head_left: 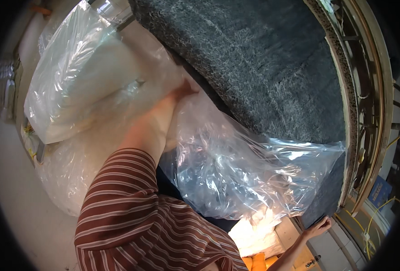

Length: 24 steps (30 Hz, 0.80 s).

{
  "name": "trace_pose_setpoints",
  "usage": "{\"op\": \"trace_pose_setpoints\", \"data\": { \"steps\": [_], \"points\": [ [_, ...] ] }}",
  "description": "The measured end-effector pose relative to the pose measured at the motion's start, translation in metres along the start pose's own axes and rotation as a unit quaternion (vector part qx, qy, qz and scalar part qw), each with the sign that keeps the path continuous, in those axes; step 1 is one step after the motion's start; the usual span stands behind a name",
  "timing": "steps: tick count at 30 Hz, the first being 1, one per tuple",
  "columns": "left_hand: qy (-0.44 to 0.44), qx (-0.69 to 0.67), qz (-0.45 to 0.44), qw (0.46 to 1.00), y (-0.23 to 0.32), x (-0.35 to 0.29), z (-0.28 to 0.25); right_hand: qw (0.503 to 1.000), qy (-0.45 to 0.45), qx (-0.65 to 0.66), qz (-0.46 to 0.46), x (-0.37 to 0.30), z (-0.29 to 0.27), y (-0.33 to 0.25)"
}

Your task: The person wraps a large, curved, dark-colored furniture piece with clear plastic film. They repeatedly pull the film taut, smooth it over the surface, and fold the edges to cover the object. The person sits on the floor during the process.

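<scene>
- Plastic sheet [227, 167], clear: is covering the dark fuzzy panel's [263, 67] lower part; could be tearing or bunching if snagging along its edge.
- Left hand [186, 90]: is showing hazily through plastic, near the panel; grip, cannot tell.
- Right hand [318, 227]: is curling narrowly at the lower corner; hold, cannot tell.

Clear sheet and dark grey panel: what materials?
Clear sheet: glossy, probably thin plastic film, judging by sharp highlights, crinkles and transparency.
Dark grey panel: looks like matte felt or similar fibrous fabric, pale fibres across its face; core can't be told.
</scene>
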<state>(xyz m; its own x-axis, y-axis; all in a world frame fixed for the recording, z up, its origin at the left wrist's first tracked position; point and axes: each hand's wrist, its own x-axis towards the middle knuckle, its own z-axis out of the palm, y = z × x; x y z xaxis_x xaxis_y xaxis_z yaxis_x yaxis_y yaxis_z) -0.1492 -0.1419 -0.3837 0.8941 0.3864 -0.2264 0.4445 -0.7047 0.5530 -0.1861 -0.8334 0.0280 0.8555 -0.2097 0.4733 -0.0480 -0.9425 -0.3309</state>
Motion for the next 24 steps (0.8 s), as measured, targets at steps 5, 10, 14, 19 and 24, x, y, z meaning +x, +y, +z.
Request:
{"op": "trace_pose_setpoints", "data": {
  "steps": [5, 10, 14, 19, 24],
  "points": [
    [-0.050, -0.029, -0.044, 0.997, 0.005, -0.057, 0.039, 0.999, -0.003, -0.050, 0.014, 0.000, -0.002, -0.003],
    [-0.015, -0.073, -0.023, 0.997, 0.015, -0.045, 0.004, 0.999, 0.009, -0.032, 0.030, -0.001, -0.005, -0.005],
    [0.020, -0.113, -0.002, 0.993, 0.019, -0.048, -0.053, 1.000, 0.023, -0.013, 0.010, -0.004, 0.005, -0.020],
    [0.047, -0.147, 0.019, 0.988, 0.003, -0.082, -0.164, 0.999, 0.021, -0.028, -0.013, -0.002, -0.001, -0.027],
    [0.079, -0.133, -0.013, 0.988, -0.056, -0.164, -0.306, 1.000, 0.010, 0.012, -0.014, -0.001, -0.001, -0.020]
  ]
}}
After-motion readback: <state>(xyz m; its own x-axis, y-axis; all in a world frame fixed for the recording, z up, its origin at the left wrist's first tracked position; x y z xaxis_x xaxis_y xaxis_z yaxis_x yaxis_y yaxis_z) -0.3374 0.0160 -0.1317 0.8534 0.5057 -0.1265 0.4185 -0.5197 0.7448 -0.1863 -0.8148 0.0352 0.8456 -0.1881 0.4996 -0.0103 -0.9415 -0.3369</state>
